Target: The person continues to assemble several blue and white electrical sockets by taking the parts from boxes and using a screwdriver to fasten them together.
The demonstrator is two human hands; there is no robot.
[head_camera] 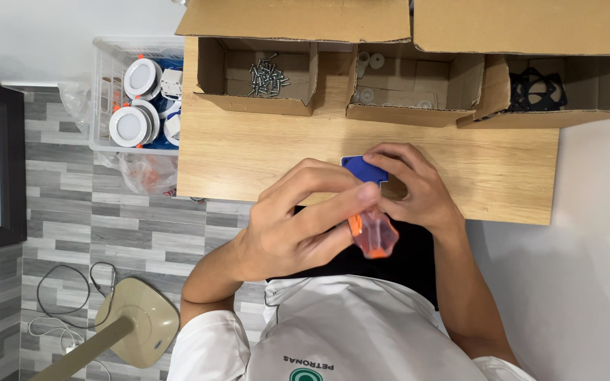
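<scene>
Holding a translucent orange-handled screwdriver [373, 234] in the left hand [292, 226], fingers curled tight around its handle, just over the near edge of the light wooden worktop [248, 152]. Pinching a small blue plastic part [363, 169] in the right hand [407, 187], touching the tool's upper end. Sitting beyond: open cardboard box of silver screws [266, 77], well apart from both hands.

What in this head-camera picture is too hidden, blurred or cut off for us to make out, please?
- Blue part: mostly covered by the right hand; its shape is unclear.
- Orange-handled tool: motion-blurred, its tip hidden behind the left hand.
- Black parts in the right cardboard box: shadowed, partly behind a flap.
- Plastic crate of round white fittings: partly hidden by the wooden table.
</scene>
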